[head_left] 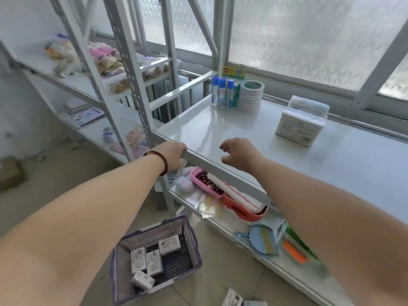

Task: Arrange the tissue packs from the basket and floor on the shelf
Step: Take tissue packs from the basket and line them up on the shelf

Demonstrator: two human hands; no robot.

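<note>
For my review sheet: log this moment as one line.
left hand: empty, on shelf edge | right hand: empty, above shelf | basket: four tissue packs | shelf: two packs

1. Four white tissue packs (152, 261) lie jumbled in the purple basket (154, 230) on the floor, well below both empty hands.
2. Two stacked tissue packs (300, 127) sit on the white shelf (220, 129) top, beyond the right hand (239, 154).
3. More packs (234, 300) lie on the floor beside the basket.

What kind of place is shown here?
Probably a small shop or stockroom: metal shelves hold sorted goods such as glue bottles, and a purple shopping basket of tissue packs stands on the floor.
</note>
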